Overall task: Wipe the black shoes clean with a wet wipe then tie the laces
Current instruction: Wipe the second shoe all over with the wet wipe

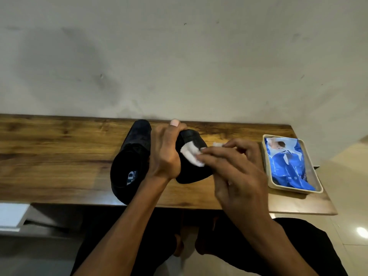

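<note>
Head view, looking down on a dark wooden table (59, 156) against a pale wall. Left hand (165, 154), thumb up over the top, wrapped round a black low-cut shoe (194, 172) tipped up off its sole, heel end near the table's front edge; a firm grip, fingers mostly hidden behind the shoe. Right hand (235, 172) with fingers fairly straight, pressing a crumpled white wet wipe (191, 156) against the shoe's upturned side, just right of the left palm; more a flat press than a pinch, though blur hides the thumb. Second black shoe (129, 164) lying on the table just left of the left wrist, opening upward, printed insole showing, probably untouched. Blue wet-wipe packet (288, 164) resting in a shallow beige tray (316, 188) near the table's right end, well apart from the hands. Risks from here, judged only: wipe slipping out from under flat fingers on a hard stroke, since nothing pinches it; held shoe twisting in the left grip under sideways pressure; left elbow nudging the second shoe toward the front edge. No laces discernible on either shoe, so tying possibly impracticable.
</note>
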A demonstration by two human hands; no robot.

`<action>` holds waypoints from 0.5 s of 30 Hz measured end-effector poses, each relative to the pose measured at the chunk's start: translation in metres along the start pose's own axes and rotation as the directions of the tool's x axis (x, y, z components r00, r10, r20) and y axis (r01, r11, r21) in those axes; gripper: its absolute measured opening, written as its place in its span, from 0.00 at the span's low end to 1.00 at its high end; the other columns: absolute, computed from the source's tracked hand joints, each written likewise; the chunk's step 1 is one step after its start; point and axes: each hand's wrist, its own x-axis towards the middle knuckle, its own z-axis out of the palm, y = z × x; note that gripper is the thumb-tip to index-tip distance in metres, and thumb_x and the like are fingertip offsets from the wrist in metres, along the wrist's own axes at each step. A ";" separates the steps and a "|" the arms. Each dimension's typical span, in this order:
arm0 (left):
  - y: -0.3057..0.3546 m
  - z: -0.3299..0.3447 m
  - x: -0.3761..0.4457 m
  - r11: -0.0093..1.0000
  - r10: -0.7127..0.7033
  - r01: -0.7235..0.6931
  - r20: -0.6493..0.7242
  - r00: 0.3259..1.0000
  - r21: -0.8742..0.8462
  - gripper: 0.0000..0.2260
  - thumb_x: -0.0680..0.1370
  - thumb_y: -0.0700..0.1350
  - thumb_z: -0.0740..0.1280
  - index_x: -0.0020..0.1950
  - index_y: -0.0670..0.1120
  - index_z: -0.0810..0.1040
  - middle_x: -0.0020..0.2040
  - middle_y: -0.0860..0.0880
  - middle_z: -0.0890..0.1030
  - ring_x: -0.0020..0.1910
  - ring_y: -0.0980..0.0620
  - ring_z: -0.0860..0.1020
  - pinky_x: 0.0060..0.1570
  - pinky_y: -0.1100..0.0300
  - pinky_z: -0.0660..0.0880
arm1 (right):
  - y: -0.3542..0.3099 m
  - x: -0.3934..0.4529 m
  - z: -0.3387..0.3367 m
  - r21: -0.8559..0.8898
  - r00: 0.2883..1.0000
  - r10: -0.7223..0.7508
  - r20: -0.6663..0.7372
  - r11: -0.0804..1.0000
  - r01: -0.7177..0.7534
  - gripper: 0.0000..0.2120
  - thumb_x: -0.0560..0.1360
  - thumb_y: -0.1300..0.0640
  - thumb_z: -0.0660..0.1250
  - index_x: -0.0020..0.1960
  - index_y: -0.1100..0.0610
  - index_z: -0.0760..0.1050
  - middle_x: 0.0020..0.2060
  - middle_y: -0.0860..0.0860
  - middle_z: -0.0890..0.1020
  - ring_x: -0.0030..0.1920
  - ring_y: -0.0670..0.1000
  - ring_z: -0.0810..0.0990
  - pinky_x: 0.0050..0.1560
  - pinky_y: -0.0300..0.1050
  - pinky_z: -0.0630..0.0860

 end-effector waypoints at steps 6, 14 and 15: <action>0.006 -0.002 0.000 0.998 0.046 -0.047 -0.026 0.999 -0.040 0.30 0.80 0.55 0.50 0.30 0.37 0.76 0.24 0.42 0.66 0.24 0.42 0.65 0.26 0.50 0.62 | 0.013 0.004 0.006 0.283 0.957 0.290 0.007 0.917 -0.280 0.11 0.75 0.69 0.70 0.54 0.58 0.84 0.50 0.51 0.83 0.53 0.44 0.82 0.49 0.40 0.80; 0.009 -0.001 -0.004 0.999 0.031 -0.032 -0.044 0.999 -0.029 0.24 0.81 0.53 0.55 0.26 0.46 0.63 0.23 0.51 0.63 0.23 0.51 0.61 0.27 0.58 0.57 | -0.011 0.001 0.003 0.271 1.000 0.027 -0.002 0.962 -0.026 0.07 0.74 0.62 0.73 0.51 0.61 0.86 0.50 0.55 0.82 0.52 0.52 0.81 0.51 0.44 0.76; 0.009 -0.001 -0.005 0.999 0.050 -0.050 -0.035 0.998 -0.014 0.24 0.81 0.52 0.57 0.26 0.47 0.64 0.23 0.54 0.64 0.23 0.53 0.61 0.27 0.60 0.58 | -0.007 0.002 0.006 0.296 0.997 0.071 -0.018 0.953 -0.063 0.06 0.75 0.60 0.73 0.50 0.61 0.86 0.49 0.55 0.83 0.52 0.52 0.82 0.51 0.43 0.77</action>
